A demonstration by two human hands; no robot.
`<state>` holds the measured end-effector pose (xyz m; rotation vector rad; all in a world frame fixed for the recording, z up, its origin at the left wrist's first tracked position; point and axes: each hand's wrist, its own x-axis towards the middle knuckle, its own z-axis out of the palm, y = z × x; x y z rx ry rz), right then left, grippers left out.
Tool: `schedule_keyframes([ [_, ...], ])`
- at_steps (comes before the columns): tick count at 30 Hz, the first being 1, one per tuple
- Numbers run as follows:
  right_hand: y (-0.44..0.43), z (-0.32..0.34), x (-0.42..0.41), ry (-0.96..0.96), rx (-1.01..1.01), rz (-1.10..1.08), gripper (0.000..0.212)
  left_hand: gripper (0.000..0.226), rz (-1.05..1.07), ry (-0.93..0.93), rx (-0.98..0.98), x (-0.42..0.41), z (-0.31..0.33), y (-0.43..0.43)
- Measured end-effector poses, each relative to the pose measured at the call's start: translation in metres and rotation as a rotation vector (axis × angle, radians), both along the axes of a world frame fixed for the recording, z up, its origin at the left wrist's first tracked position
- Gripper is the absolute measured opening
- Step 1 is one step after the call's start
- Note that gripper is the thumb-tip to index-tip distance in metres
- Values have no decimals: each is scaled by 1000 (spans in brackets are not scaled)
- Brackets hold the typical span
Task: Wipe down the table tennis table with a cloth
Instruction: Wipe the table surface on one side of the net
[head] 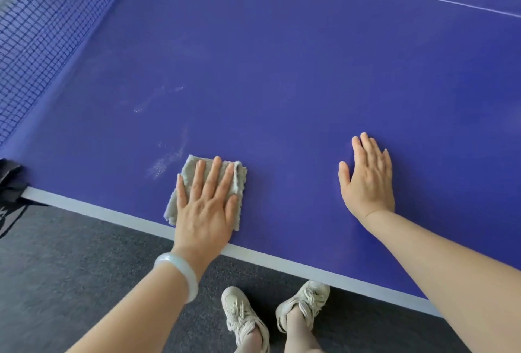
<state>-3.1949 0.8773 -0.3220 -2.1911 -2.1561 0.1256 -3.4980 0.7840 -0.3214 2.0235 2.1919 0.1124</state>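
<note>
Left hand (204,206) lies palm down on the cloth (239,180), fingers straight and slightly spread, pressing it flat against the table tennis table (282,70); nothing is curled around the fabric. Its wrist crosses the white edge line (310,268) and carries a pale bangle (180,275), with the forearm reaching in from below. The cloth is a folded grey-green rectangle lying just inside the near edge of the blue surface, its near corner touching the white border. Pale streaks and dust marks (163,166) sit on the surface just beside the cloth, toward the net (36,37). Right hand (368,176) rests flat on the bare tabletop, well apart from the cloth, fingers extended and close together, thumb spread, forearm angled in from the lower right. Two light sneakers (282,313) stand on dark carpet (70,268) below the table edge.
</note>
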Motion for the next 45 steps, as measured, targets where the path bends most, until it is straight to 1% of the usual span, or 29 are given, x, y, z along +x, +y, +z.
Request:
schedule_keyframes([
  [1, 0, 0, 0, -3, -2, 1, 60, 60, 65, -12, 4, 16, 1, 0],
  [2, 0, 1, -1, -4, -3, 1, 59, 61, 70, -25, 4, 37, 4, -5],
  [3, 0, 2, -1, -4, -5, -1, 59, 61, -4, -46, 20, 63, 5, -13],
  [4, 0, 2, -2, -2, -5, -4, 59, 60, -130, -78, 30, 88, 4, -26],
  [6, -1, 2, -2, 9, -3, -5, 59, 58, -348, -146, -5, 120, 3, -46],
  [8, -1, 0, 0, 15, 4, 0, 58, 54, -425, -153, -19, 114, 1, -46],
  [10, 0, 1, 1, 13, 1, 2, 58, 52, -411, -115, 3, 81, -1, -37],
  [13, -2, 6, -2, 17, -17, -4, 58, 53, -207, -33, 31, 11, -2, -17],
  [15, -3, 9, -6, 1, -33, -13, 57, 54, -137, -16, 21, -21, -1, -9],
  [18, 8, 17, -15, -44, -69, -85, 54, 54, -133, -52, -8, -27, 0, -7],
  [20, 24, 27, -36, -21, -77, -152, 53, 55, -125, -65, -16, -23, 2, -7],
  [23, 43, 29, -96, 40, -77, -52, 60, 55, -112, -73, -22, -25, 3, -8],
  [25, 45, 22, -142, 103, -119, -57, 61, 54, -116, -96, -28, -26, 4, -8],
  [27, 43, 8, -166, 111, -79, -131, 62, 53, -147, -110, -26, -28, 3, -9],
  [30, 43, -3, -169, 111, -12, -186, 62, 52, -207, -71, -30, -56, 0, -3],
  [32, 44, -8, -166, 101, 22, -179, 62, 53, -85, -16, -25, -87, 0, 8],
  [35, 46, -8, -169, 97, 19, -192, 62, 54, 227, -21, -51, -126, 3, 30],
  [37, 44, -9, -170, 80, 26, -199, 62, 57, 396, -63, -32, -119, 5, 42],
  [38, 45, -7, -170, 76, 25, -203, 62, 58, 410, -73, -24, -102, 6, 45],
  [39, 45, -5, -170, 73, 20, -208, 62, 59, 357, -81, -4, -78, 7, 45],
  [40, 45, -4, -170, 70, 15, -211, 62, 60, 246, -97, 36, -51, 6, 40],
  [42, 45, -2, -172, 67, 1, -208, 62, 60, -48, -144, 54, -1, 3, 22],
  [44, 45, -1, -171, 49, -17, -203, 63, 60, -249, -130, 20, 15, -1, 6],
  [45, 44, -1, -171, 45, -19, -201, 63, 58, -313, -111, 32, 5, -4, 5],
])
